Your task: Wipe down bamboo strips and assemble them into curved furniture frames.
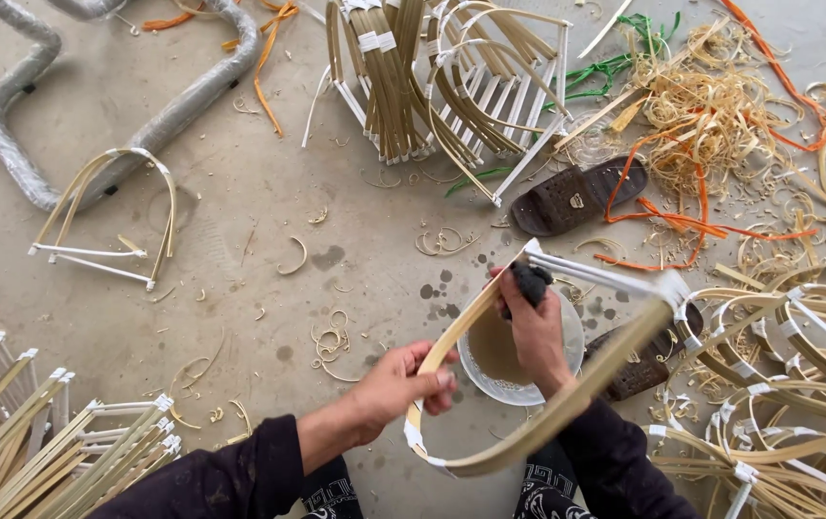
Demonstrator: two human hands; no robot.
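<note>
The bent bamboo frame (538,423), a U-shaped strip with white rods across its open end, is lying between both hands, above the concrete floor (240,211). The left hand (403,383) is gripping the frame's left limb near the curve, fingers wrapped around the strip and closed firmly on it. The right hand (533,327) is reaching inside the frame, fingers closed on a dark sponge (531,281) and pressing it against the upper end of the left limb, near the white rods. Directly beneath the right hand a white bowl (567,370) of brownish liquid is sitting on the floor, partly hidden by the wrist. A dark sandal (576,197) is lying beyond the frame, with a second one (643,370) just right of the bowl. Stacks of similar frames (451,77) are standing at the top, right and lower left. Shavings (711,125) are littering the floor at upper right.
</note>
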